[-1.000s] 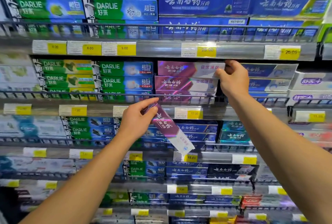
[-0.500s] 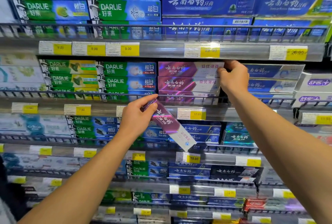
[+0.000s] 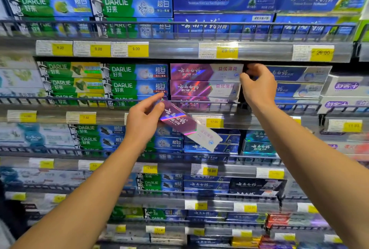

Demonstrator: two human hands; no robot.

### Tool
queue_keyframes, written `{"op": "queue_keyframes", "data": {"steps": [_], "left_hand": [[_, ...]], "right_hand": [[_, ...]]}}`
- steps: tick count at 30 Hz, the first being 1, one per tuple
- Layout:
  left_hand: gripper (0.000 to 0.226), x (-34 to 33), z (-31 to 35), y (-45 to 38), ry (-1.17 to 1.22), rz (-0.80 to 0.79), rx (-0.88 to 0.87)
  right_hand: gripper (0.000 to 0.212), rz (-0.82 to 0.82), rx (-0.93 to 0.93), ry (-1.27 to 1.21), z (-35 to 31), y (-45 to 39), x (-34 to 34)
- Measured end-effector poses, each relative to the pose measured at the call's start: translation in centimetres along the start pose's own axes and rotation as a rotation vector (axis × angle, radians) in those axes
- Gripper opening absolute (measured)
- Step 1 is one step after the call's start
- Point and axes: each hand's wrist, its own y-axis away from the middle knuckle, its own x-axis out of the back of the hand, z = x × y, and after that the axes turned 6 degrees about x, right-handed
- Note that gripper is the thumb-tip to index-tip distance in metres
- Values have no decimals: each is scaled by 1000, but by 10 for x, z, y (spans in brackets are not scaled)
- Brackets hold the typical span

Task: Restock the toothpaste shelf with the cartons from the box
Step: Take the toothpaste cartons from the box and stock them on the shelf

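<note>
A tall shelf [image 3: 179,51] holds rows of toothpaste cartons: green DARLIE boxes [image 3: 135,78] (price tags read 9.00) beside a purple stack [image 3: 203,81]. The right hand [image 3: 258,87] pinches the top purple carton's right end. The left hand [image 3: 142,123] grips a loose purple carton [image 3: 187,125], shiny with white Chinese writing, tilted down to the right before the 17.00 tag [image 3: 214,122].

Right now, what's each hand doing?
Left hand: holds a purple carton, tilted.
Right hand: fingers curled at the top stacked purple carton's right end.
</note>
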Motion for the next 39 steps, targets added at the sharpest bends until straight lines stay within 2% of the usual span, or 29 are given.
{"op": "queue_keyframes", "data": {"steps": [4,9,11,14,16,18,21,23,26,28,30,35,39], "left_hand": [[25,-10,14,-1,248,59,84],[22,-28,31,-7,489,129,154],[25,-35,37,-9,568,162,160],[26,-44,43,-13,622,204,184],[27,-50,47,-13,625,194,202],[28,-55,50,-13,606,181,213],[30,-56,50,-14,546,125,186],[35,-50,46,-16,425,62,120],[53,-38,40,-21,47,10,-100],[57,-33,41,-26,-242,53,-247],[60,-32,45,-30,-419,127,-318],[61,-39,47,-32,-469,205,-369],[65,-44,44,-27,-385,126,-351]], "right_hand": [[25,11,31,-47,6,24,11],[13,-203,115,-132,8,39,22],[22,-303,132,-156,10,39,28],[56,-434,178,-120,13,39,33],[66,-420,206,-85,14,39,34],[67,-358,226,-79,12,39,34],[62,-254,275,-47,12,40,37],[60,-224,307,-20,14,39,38],[59,-178,340,-1,19,33,39],[59,-156,362,33,20,27,37],[58,-155,369,23,18,22,35],[58,-126,343,12,17,17,27],[58,-81,330,39,20,16,24]]}}
